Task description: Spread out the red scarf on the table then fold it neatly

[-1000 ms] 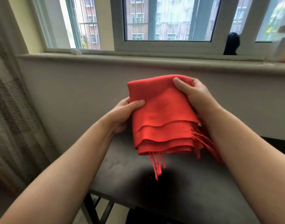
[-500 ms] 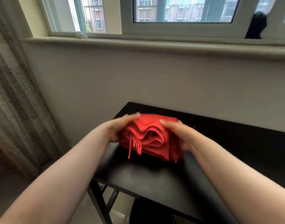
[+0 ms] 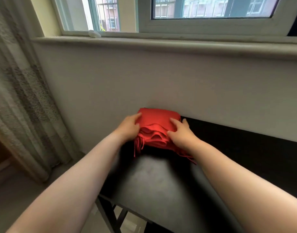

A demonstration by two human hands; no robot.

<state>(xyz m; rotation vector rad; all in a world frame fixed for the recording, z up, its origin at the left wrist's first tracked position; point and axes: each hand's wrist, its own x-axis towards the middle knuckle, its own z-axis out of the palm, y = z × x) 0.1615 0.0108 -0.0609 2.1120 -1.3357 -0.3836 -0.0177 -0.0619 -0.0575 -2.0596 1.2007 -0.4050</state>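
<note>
- The red scarf (image 3: 158,122) is down on the black table (image 3: 161,182), a thick folded bundle at the far left corner, its back edge right up against the pale wall (image 3: 161,81).
- Stacked layers face the camera, loose and wavy along the front, not squared off.
- Fringe hangs out on both sides: a few strands trail from the left front corner, more run out to the right beneath the wrist.
- The left hand (image 3: 129,127) is on the bundle's left side, with one finger stretched along the top corner and the thumb against the folds. I cannot tell whether the other fingers curl under the cloth.
- The right hand (image 3: 181,133) lies on the right side, fingers spread and fairly straight on top, thumb pressed to the front layers. It rests and presses, with no grip that shows.
- Both bare forearms reach in from the lower corners.
- A window sill (image 3: 161,46) runs above the wall, with a small white lump (image 3: 94,33) on the ledge by the frame.
- A patterned curtain (image 3: 18,89) hangs at the left.
</note>
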